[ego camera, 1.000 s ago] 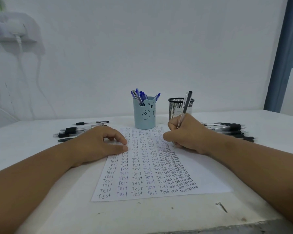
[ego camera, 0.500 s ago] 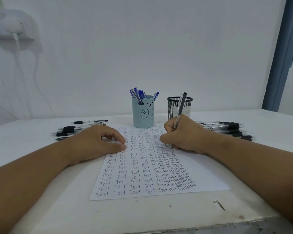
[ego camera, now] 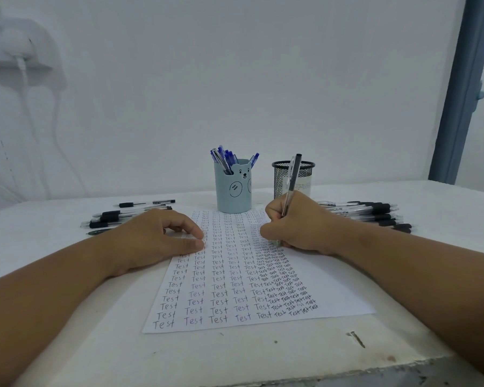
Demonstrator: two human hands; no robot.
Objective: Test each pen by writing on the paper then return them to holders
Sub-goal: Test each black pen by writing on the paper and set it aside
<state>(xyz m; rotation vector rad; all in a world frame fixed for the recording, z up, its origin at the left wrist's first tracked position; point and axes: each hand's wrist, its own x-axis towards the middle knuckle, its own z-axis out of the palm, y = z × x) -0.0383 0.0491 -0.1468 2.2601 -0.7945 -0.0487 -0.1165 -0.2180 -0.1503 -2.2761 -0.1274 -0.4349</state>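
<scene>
A white sheet of paper (ego camera: 330,286) covered in rows of the word "Test" lies on the table before me. My right hand (ego camera: 299,222) grips a clear black-capped pen (ego camera: 292,180) nearly upright, its tip down on the paper's right column. My left hand (ego camera: 154,238) rests on the paper's left edge, fingers and thumb touching the sheet. Behind the paper stand a light blue bear-faced holder (ego camera: 232,191) with several blue pens and a black mesh holder (ego camera: 305,174). Loose black pens lie in a pile at the left (ego camera: 115,216) and another at the right (ego camera: 375,212).
The white table (ego camera: 53,219) meets a white wall just behind the holders. Its chipped front edge (ego camera: 347,372) is close to me, with a small dark mark (ego camera: 356,337) near it. A blue door frame (ego camera: 458,93) stands at the right.
My right hand has shifted a little with the pen over the right column of writing. The left hand has stayed on the paper's edge.
</scene>
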